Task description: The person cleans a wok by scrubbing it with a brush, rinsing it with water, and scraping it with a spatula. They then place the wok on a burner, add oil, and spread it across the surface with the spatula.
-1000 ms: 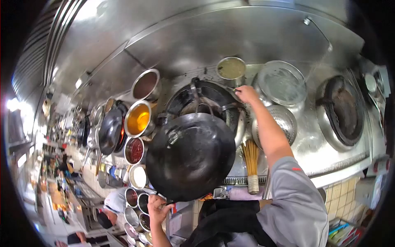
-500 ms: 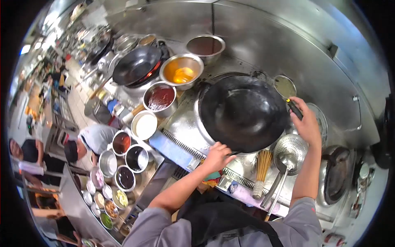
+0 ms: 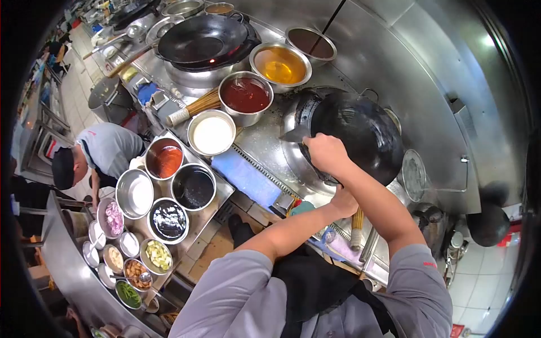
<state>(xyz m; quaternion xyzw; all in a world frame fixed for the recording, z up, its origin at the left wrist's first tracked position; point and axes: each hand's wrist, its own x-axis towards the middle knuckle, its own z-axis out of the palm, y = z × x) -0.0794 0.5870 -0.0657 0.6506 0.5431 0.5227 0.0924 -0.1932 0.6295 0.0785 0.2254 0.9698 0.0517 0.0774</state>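
The large black wok point(image 3: 360, 135) is tilted up, leaning to the right and partly off its burner ring point(image 3: 294, 163). My left hand point(image 3: 344, 203) is closed on the wok's near edge, its fingers partly hidden by my right forearm. Over the wok's left edge, my right hand point(image 3: 327, 153) is closed around the handle of a flat dark scraper point(image 3: 296, 134). The scraper's blade points left, above the burner.
Pots of red sauce point(image 3: 245, 96), white powder or liquid point(image 3: 211, 133) and yellow oil point(image 3: 280, 65) stand left of the wok. Another wok point(image 3: 203, 40) sits behind them. A bamboo brush point(image 3: 357, 228) lies near me. A person point(image 3: 107, 149) bends over at the left.
My right hand has swung left across the wok with the scraper. The wok has tilted and shifted, showing the burner's left side. The view has moved, and the person at the left is bent lower.
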